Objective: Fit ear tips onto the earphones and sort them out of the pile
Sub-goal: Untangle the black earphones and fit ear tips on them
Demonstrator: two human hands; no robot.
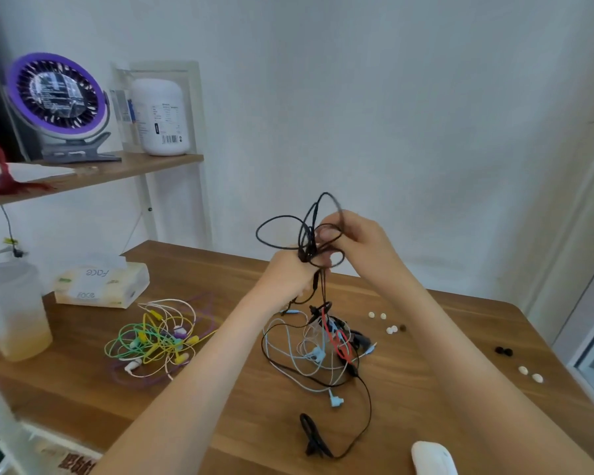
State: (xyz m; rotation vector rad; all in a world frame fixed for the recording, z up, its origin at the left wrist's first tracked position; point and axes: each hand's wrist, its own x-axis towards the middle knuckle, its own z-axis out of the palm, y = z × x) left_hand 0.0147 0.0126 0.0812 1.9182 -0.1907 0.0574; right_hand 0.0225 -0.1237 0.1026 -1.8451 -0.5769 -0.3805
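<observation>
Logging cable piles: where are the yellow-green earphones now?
Head view: the yellow-green earphones lie on the table left of the left forearm, in front of the tissue pack.

**Tally on the counter**

On the counter I count two earphone heaps: one bright-coloured heap and one darker heap. One black earphone cable is held up. White ear tips: five, maybe six. Dark ear tips: three. One tissue pack, one plastic cup, one mouse, one fan, one white jar.
</observation>
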